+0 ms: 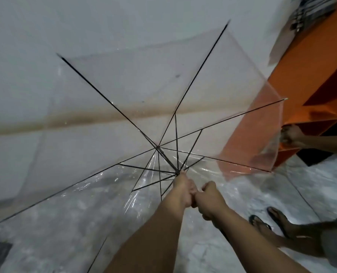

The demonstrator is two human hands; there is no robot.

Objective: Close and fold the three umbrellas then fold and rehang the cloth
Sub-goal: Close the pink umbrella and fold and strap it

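Note:
A transparent umbrella (124,91) with thin black ribs is spread open in front of me, its canopy facing the white wall. My left hand (183,188) grips the shaft just below the runner, where the ribs meet. Right behind it, my right hand (209,200) curls round the handle end, which is hidden inside the fist. The two hands touch each other. The cloth is not clearly in view.
An orange shelf unit (309,62) stands at the right. Another person's hand (291,134) holds the canopy's right edge, and their sandalled feet (270,219) stand on the marbled floor (45,223). A striped folded object (311,10) lies on the shelf top.

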